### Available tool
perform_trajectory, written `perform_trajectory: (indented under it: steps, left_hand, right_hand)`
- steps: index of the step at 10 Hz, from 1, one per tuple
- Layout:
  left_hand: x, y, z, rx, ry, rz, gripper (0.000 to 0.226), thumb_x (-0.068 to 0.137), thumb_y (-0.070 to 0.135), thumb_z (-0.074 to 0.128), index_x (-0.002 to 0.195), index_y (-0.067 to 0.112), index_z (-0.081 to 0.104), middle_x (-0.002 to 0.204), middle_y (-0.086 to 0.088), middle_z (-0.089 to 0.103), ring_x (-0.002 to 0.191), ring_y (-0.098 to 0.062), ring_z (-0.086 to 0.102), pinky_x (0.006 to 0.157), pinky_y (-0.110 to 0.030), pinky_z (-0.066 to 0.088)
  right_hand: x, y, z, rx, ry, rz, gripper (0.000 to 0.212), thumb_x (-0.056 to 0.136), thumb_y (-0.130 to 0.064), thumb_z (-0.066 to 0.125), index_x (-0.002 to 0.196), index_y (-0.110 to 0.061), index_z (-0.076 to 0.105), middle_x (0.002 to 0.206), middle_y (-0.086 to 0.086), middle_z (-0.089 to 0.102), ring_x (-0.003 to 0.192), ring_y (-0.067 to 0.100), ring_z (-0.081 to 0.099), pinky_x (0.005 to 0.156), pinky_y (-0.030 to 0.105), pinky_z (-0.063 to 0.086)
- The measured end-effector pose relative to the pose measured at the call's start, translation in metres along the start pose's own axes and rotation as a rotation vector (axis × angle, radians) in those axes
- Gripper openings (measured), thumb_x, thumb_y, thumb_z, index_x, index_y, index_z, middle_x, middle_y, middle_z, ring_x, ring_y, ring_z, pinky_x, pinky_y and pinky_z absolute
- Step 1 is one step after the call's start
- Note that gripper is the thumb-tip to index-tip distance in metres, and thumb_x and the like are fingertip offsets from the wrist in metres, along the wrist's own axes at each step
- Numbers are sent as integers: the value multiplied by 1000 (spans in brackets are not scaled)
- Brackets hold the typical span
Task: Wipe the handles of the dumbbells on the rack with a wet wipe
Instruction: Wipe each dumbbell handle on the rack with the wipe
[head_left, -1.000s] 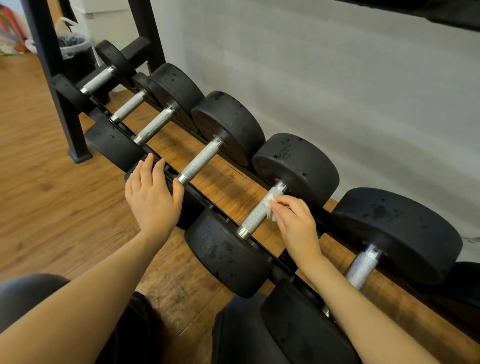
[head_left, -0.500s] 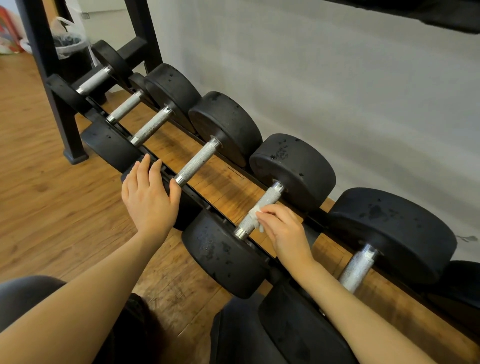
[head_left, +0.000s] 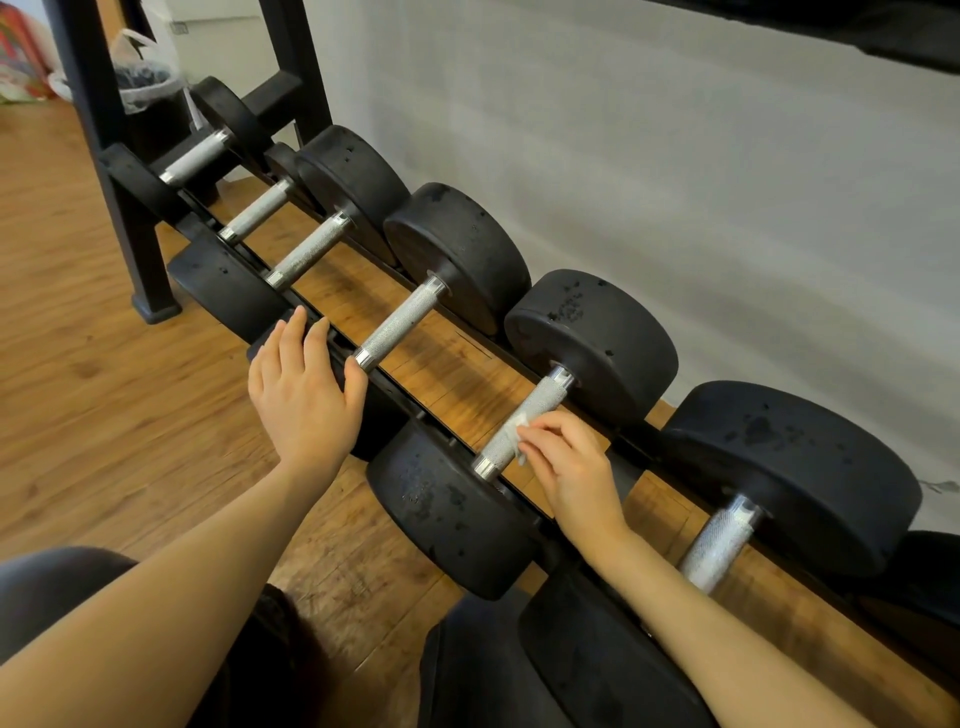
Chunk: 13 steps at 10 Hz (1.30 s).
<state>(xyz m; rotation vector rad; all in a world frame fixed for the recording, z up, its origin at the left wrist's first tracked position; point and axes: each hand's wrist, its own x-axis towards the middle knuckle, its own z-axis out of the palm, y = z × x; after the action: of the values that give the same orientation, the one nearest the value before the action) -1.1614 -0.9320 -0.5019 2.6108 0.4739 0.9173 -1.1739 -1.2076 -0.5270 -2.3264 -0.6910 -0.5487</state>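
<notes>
Several black dumbbells with knurled silver handles lie in a row on a low black rack (head_left: 395, 387). My right hand (head_left: 571, 467) pinches a small white wet wipe (head_left: 514, 434) against the near half of one handle (head_left: 524, 423), in the middle of the row. My left hand (head_left: 301, 395) rests flat, fingers straight, on the near black head of the dumbbell one place to the left, beside its handle (head_left: 400, 325). Another handle (head_left: 719, 543) shows to the right of my right forearm.
A grey wall runs behind the rack. Black rack uprights (head_left: 109, 171) stand at the far left, with a lined bin (head_left: 140, 83) behind them. Wood floor (head_left: 78, 405) spreads to the left. My dark-clad knees sit at the bottom edge.
My right hand has slid the wipe down the handle from its far end toward the near end. My left hand has stayed on the dumbbell head.
</notes>
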Motion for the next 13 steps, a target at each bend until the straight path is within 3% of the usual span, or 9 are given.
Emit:
perform_trajectory:
  steps: [2, 4, 5, 6, 7, 9, 10, 11, 13]
  left_hand:
    - [-1, 1, -1, -10, -6, -8, 53, 95, 36, 40, 140, 9, 49, 152, -12, 41, 144, -31, 31, 116, -51, 21]
    - [0, 2, -1, -13, -2, -3, 52, 95, 35, 42, 140, 10, 49, 152, -11, 41, 144, -31, 31, 116, -50, 20]
    - [0, 1, 0, -15, 11, -1, 51, 95, 35, 43, 139, 9, 50, 152, -12, 42, 144, -31, 32, 116, -50, 22]
    - [0, 0, 0, -10, 16, -1, 51, 95, 35, 43, 138, 9, 51, 151, -12, 43, 143, -31, 32, 115, -50, 22]
    - [0, 0, 0, -11, 14, 3, 51, 95, 35, 43, 138, 9, 50, 151, -12, 43, 143, -31, 32, 115, -50, 22]
    - [0, 1, -1, -16, 7, -1, 52, 95, 35, 42, 139, 9, 50, 152, -12, 42, 144, -31, 31, 116, -49, 21]
    - [0, 1, -1, -13, 7, -1, 51, 95, 35, 42, 139, 10, 50, 152, -11, 42, 144, -30, 31, 116, -49, 20]
    - [0, 1, -1, -18, 3, -5, 51, 95, 35, 42, 139, 10, 50, 152, -11, 41, 144, -30, 31, 116, -49, 20]
    - [0, 1, -1, -21, 4, -6, 51, 95, 36, 41, 139, 10, 50, 152, -10, 41, 144, -30, 31, 116, -49, 20]
  right_hand:
    - [2, -4, 1, -9, 0, -42, 28, 91, -19, 53, 102, -1, 71, 102, 9, 62, 96, 20, 59, 85, 26, 51]
    - [-2, -12, 5, -28, -120, -185, 27, 89, -17, 54, 102, 0, 70, 102, 9, 63, 95, 19, 57, 82, 27, 52]
    - [1, -7, 3, 24, -44, -48, 27, 91, -20, 53, 101, -2, 70, 102, 8, 61, 96, 20, 59, 83, 30, 53]
    - [2, -7, 2, 27, -39, -37, 26, 92, -19, 54, 103, -2, 70, 102, 6, 60, 96, 19, 57, 81, 32, 53]
    - [-2, -13, 5, -10, -139, -205, 30, 90, -19, 51, 106, -1, 69, 104, 7, 59, 97, 18, 54, 78, 28, 53]
    - [-1, -5, 2, 125, -77, 12, 28, 93, -24, 55, 107, -5, 70, 107, 2, 59, 98, 16, 58, 82, 35, 54]
    - [-3, -8, 4, 131, -122, -38, 29, 93, -24, 54, 108, -5, 69, 105, 3, 58, 95, 15, 58, 79, 34, 54]
    - [-5, -9, 8, 158, -195, -63, 21, 90, -12, 62, 109, -5, 67, 105, 3, 57, 94, 16, 58, 77, 37, 54]
    - [-3, -3, 4, 82, -122, -95, 25, 92, -22, 54, 109, -7, 66, 110, 4, 55, 93, 19, 59, 73, 37, 56]
